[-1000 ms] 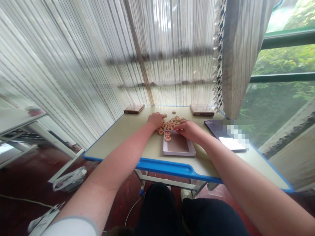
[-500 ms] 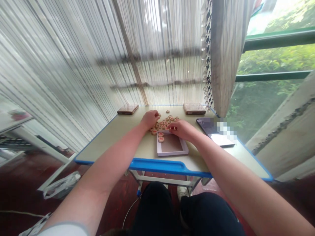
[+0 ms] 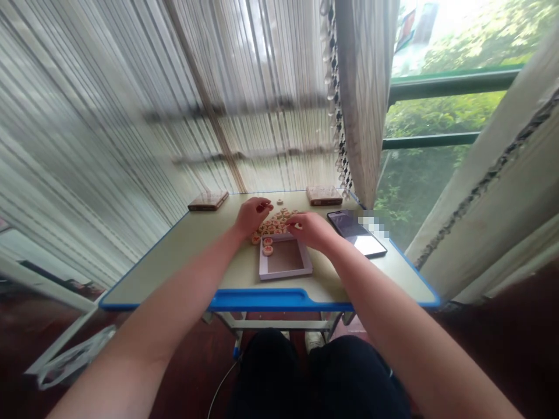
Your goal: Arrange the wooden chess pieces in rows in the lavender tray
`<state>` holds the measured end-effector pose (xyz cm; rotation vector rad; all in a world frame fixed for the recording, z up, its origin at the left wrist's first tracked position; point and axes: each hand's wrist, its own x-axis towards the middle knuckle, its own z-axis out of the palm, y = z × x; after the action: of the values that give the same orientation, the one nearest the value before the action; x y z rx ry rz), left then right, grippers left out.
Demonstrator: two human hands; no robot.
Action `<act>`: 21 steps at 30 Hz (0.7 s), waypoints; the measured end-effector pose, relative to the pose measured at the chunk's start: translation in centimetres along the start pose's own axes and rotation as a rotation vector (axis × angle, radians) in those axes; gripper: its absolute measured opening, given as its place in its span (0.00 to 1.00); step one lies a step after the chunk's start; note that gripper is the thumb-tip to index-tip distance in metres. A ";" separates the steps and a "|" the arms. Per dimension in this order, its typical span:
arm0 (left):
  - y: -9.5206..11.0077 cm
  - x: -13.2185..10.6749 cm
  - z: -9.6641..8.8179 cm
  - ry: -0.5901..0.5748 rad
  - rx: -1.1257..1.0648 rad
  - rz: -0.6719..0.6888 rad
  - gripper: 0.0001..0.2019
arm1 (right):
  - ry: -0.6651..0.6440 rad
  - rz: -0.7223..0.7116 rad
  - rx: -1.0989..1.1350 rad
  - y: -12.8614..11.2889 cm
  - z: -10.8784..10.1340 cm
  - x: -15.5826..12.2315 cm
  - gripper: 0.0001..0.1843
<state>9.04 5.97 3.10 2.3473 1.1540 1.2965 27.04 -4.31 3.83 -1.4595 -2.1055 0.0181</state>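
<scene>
A heap of round wooden game pieces (image 3: 276, 222) with red marks lies in the middle of the desk (image 3: 205, 256). In front of it sits a shallow white box (image 3: 285, 260) with two pieces (image 3: 268, 246) in its far left corner. My left hand (image 3: 250, 213) hovers over the left side of the heap, fingers pinched on a piece. My right hand (image 3: 311, 229) rests at the box's far right corner, fingers closed on a piece.
A dark phone (image 3: 357, 233) lies to the right of the box. Two flat wooden boxes (image 3: 208, 201) (image 3: 324, 195) sit at the far corners of the desk. Striped curtains hang behind; a window is at right. A plastic bag (image 3: 70, 364) lies on the floor at left.
The camera has swung to the right, so the desk sits further left in view. My left hand has lifted from the heap with a piece pinched in it. My right hand stays by the box's corner.
</scene>
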 end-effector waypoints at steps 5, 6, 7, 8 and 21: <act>1.8 -0.6 0.9 -0.044 -0.236 -0.159 0.17 | -0.081 0.214 0.085 2.3 -4.4 -1.5 0.12; 2.2 -0.7 1.2 -0.027 -0.276 -0.180 0.18 | -0.075 0.266 0.116 3.4 -5.3 -2.0 0.12; 2.5 -0.8 1.4 -0.004 -0.307 -0.199 0.18 | -0.032 0.312 0.132 4.5 -6.2 -2.6 0.12; 2.8 -0.9 1.6 0.020 -0.329 -0.218 0.18 | 0.051 0.379 0.142 5.8 -6.8 -3.3 0.12; 4.0 -0.8 3.2 0.202 -0.409 -0.480 0.17 | 0.089 0.910 0.470 11.3 -7.3 -8.1 0.27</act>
<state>13.42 3.25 2.87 1.5619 1.2605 1.4367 42.07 -8.94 2.72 -1.9055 -1.0979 0.7179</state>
